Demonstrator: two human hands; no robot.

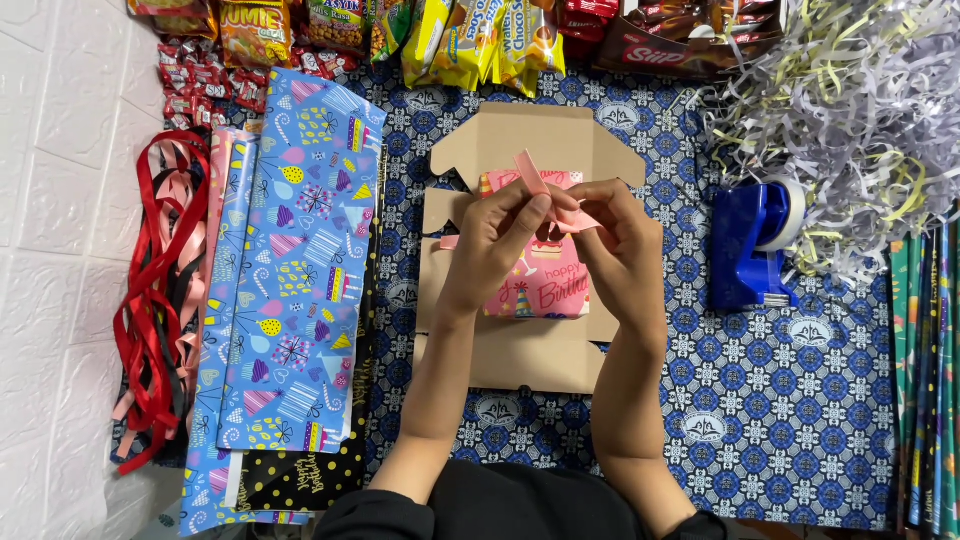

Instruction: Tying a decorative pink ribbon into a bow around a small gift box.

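- Both hands raised together over the middle of the work surface; left hand (500,235) and right hand (615,235) each pinch a strip of pink ribbon (535,180) between thumb and fingertips; grips narrow, closed on the ribbon; one free end sticks up and leftward above the left thumb.
- Step in hand, as judged: shaping or tying the ribbon into a loop or bow; fingers meet at the ribbon's fold, so the work sits right at the pinch, not apart from it.
- Next move likely calls for fine fingertip control; keeping the fold tight while one hand shifts its hold; a slack pinch could let the loop spring open.
- Directly beneath the hands: a pink birthday-print wrapped parcel (540,285) lying in an opened brown cardboard box (520,355), flaps spread flat; more pink ribbon seems to trail at the parcel's left edge; whether it joins the held strip cannot be told.
- Right of the box, apart: blue tape dispenser (750,245); beyond it a heap of shredded paper (850,110).
- Left: blue party-print wrapping paper (290,280); red ribbons (150,300) in a tangle by the white wall.
- Far edge: snack packets (480,40) in a row.
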